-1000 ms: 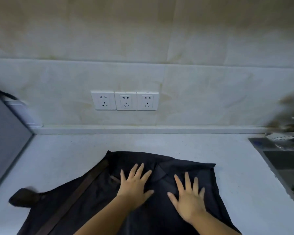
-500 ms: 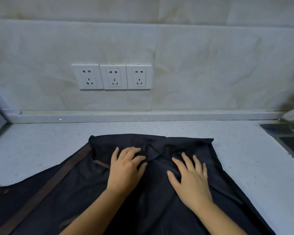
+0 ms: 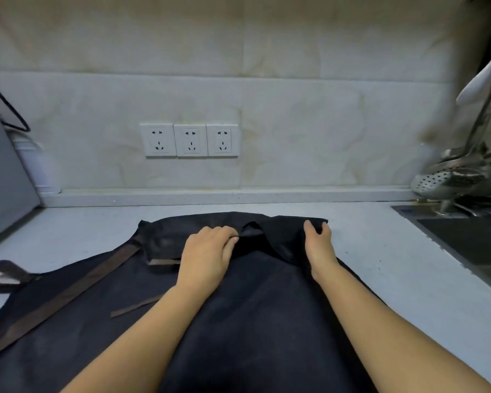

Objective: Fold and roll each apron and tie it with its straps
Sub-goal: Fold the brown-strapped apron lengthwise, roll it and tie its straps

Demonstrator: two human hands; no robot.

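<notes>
Both hands have slid from lying flat on the cloth up to its far edge: my left hand [image 3: 210,251] now curls over a raised fold, and my right hand [image 3: 319,245] pinches the corner. The apron [image 3: 267,321] lies spread on the worktop [image 3: 386,251] directly below the sockets [image 3: 191,140], its brown strap [image 3: 68,293] trailing below and left of them. To roll well, I'd keep both grips level and tuck the first turn tight — leaving that strap free for tying.
</notes>
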